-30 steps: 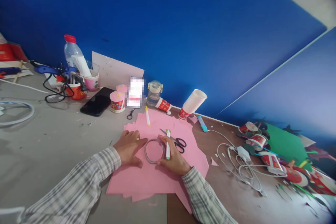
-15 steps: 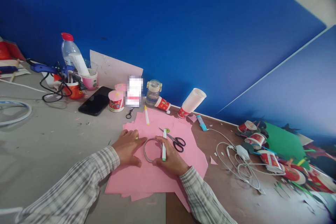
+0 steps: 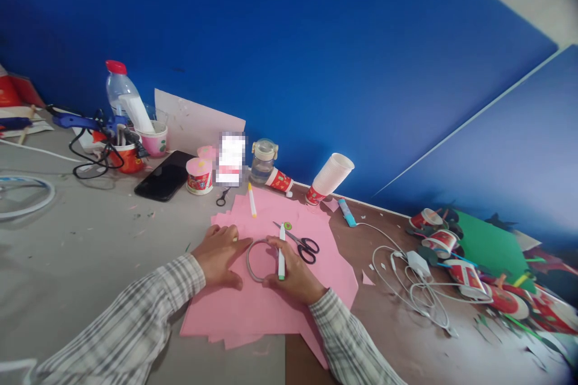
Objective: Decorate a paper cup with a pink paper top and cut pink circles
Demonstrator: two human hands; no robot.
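Observation:
A thin grey ring (image 3: 248, 261) lies flat on a stack of pink paper (image 3: 235, 314). My left hand (image 3: 219, 257) rests on the paper at the ring's left, index finger at its edge and thumb spread apart. A small pale green bit shows by its fingers, too small to name. My right hand (image 3: 295, 274) holds a white marker (image 3: 282, 252) with a green end, tilted almost upright across the fingers, while its thumb and fingertips touch the ring's right side. Just beyond that hand lie black-handled scissors (image 3: 307, 250) and a small green round piece (image 3: 288, 226).
A yellow-capped marker (image 3: 251, 201) lies on the paper's far part. Behind stand a lidded jar (image 3: 263, 162), stacked paper cups (image 3: 332, 174) and a pink-topped cup (image 3: 199, 177). A black phone (image 3: 166, 175) lies left; white cables (image 3: 419, 292) and decorated cups (image 3: 465, 277) lie right.
Both hands, the ring and the marker keep nearly the same places. The whole view has shifted very slightly.

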